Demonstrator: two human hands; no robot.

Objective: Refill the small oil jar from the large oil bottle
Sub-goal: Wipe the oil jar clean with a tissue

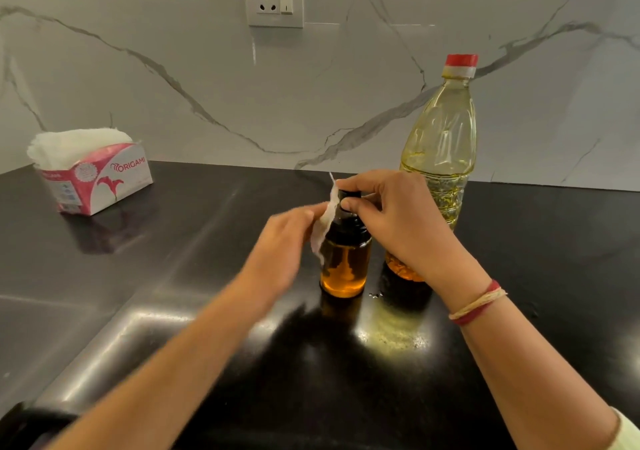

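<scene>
Head cam: right hand (398,221) pinches black cap (349,195) on small oil jar (343,266); left hand (284,241) grips tissue (325,221) agst its side.

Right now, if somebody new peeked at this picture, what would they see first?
First, the two hands in the middle of the shiny black countertop: the right hand grips the black cap of the small amber glass oil jar, while the left hand holds a white paper tissue against its side. Just behind stands the tall clear plastic oil bottle with its red cap on, and far left sits a pink-and-white tissue box.
</scene>
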